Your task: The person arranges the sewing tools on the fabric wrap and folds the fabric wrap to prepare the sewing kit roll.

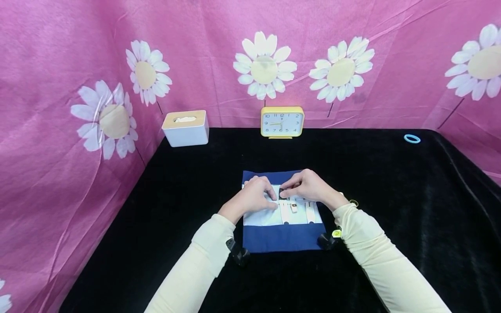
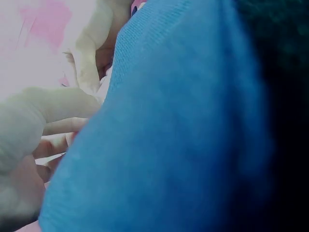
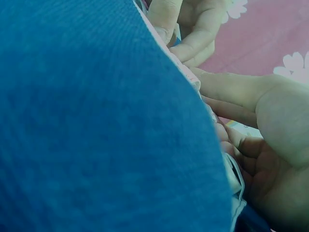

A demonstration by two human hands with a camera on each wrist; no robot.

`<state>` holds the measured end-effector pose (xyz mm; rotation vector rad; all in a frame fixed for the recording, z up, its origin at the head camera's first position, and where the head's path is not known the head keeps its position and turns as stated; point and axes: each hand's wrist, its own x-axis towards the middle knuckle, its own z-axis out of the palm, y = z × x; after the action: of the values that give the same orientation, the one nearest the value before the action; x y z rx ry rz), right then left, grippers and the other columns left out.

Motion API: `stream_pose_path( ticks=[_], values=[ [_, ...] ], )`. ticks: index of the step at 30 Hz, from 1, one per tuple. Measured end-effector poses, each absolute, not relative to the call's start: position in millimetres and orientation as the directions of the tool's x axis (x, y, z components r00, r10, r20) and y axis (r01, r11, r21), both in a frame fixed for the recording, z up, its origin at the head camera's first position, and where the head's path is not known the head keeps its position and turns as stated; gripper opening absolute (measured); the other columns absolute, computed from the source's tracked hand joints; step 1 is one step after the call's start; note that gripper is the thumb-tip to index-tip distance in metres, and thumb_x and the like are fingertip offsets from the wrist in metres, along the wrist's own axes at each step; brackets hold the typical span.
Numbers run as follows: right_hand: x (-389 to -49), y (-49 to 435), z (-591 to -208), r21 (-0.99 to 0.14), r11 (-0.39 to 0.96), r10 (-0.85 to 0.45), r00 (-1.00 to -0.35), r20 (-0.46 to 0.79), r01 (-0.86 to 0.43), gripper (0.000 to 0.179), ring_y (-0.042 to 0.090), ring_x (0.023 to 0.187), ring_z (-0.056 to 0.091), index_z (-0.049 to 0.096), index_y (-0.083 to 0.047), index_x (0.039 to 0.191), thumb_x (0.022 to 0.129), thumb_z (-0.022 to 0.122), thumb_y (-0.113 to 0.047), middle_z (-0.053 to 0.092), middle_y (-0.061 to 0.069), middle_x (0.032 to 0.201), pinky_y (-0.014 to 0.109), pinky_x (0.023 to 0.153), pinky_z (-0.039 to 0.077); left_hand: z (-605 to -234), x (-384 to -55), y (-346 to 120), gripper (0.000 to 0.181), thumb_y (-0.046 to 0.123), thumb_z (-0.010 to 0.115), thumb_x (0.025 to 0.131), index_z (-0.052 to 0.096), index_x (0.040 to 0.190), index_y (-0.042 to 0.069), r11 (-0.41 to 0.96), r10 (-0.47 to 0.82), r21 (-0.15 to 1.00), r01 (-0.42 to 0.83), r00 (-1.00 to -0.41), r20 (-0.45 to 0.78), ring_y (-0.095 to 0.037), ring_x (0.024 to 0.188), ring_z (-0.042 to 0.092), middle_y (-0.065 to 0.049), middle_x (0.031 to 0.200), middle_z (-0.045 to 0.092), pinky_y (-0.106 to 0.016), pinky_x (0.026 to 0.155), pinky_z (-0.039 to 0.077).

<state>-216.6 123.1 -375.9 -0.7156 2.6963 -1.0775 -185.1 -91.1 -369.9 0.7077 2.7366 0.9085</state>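
A blue cloth organiser [image 1: 283, 238] with a white inner panel [image 1: 260, 218] lies spread on the black table. Narrow white straps [image 1: 310, 212] with dark round snaps cross the panel, and a small white-and-brown piece [image 1: 294, 208] lies among them. My right hand [image 1: 309, 187] pinches a small dark item [image 1: 281, 194] over the panel's upper part; its kind is too small to tell. My left hand [image 1: 256, 195] rests at the panel's left side, thumb and fingers apart. In both wrist views, blue fabric [image 2: 159, 125] hides much of the fingers' work.
At the back stand a white tissue box [image 1: 188, 132] with a wooden-look lid and a yellow clock [image 1: 282, 122]. A light blue ring [image 1: 412, 138] lies at the far right. Pink flowered cloth [image 1: 219, 56] hangs behind the black table [image 1: 188, 195].
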Motion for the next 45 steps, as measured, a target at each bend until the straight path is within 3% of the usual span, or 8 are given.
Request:
stream_pose_path(
  ticks=[18,26,29,36,45],
  values=[
    [-216,131,-381,-0.694,0.559,-0.569,-0.819,0.077,-0.454,0.010,0.008,0.080,0.060,0.083,-0.011,0.095,0.088,0.077,-0.016,0.075,0.002,0.088,0.023,0.069,0.047,-372,-190,-94,0.009,0.020,0.086,0.080,0.081,0.084,0.013,0.691,0.502,0.605,0.396,-0.865,-0.008,-0.021,0.104,0.050,0.002,0.098,0.065,-0.042,0.098,0.036],
    [-213,140,-372,-0.770,0.565,-0.387,-0.920,0.070,-0.296,0.022,0.014,0.067,0.053,0.079,-0.013,0.111,0.093,0.073,-0.023,0.075,0.008,0.102,0.024,0.059,0.044,-367,-197,-109,0.012,0.012,0.084,0.080,0.081,0.091,0.009,0.636,0.618,0.589,0.498,-0.786,-0.003,-0.020,0.106,0.060,-0.003,0.104,0.071,-0.037,0.099,0.047],
    [-213,149,-369,-0.788,0.549,-0.320,-0.941,0.111,-0.279,0.026,0.015,0.073,0.057,0.077,-0.014,0.116,0.094,0.073,-0.027,0.075,0.008,0.105,0.025,0.062,0.047,-363,-199,-117,0.014,0.012,0.083,0.082,0.080,0.095,0.009,0.646,0.630,0.577,0.500,-0.775,-0.033,-0.018,0.106,0.061,-0.003,0.107,0.071,-0.036,0.100,0.048],
    [-212,178,-367,-0.807,0.505,-0.208,-0.950,0.231,-0.306,0.032,0.014,0.074,0.063,0.074,-0.010,0.121,0.094,0.072,-0.027,0.074,-0.008,0.095,0.024,0.061,0.047,-353,-196,-130,0.014,0.010,0.082,0.084,0.078,0.098,0.010,0.711,0.568,0.562,0.423,-0.817,-0.104,-0.017,0.094,0.058,-0.002,0.105,0.069,-0.033,0.089,0.052],
    [-191,231,-379,-0.800,0.514,-0.164,-0.951,0.262,-0.309,0.035,0.004,0.073,0.063,0.070,-0.002,0.124,0.093,0.073,-0.018,0.073,-0.017,0.096,0.018,0.068,0.051,-354,-199,-135,0.016,0.012,0.082,0.084,0.078,0.099,0.012,0.719,0.591,0.546,0.430,-0.791,-0.155,-0.015,0.085,0.056,0.000,0.101,0.067,-0.027,0.078,0.050]
  ],
)
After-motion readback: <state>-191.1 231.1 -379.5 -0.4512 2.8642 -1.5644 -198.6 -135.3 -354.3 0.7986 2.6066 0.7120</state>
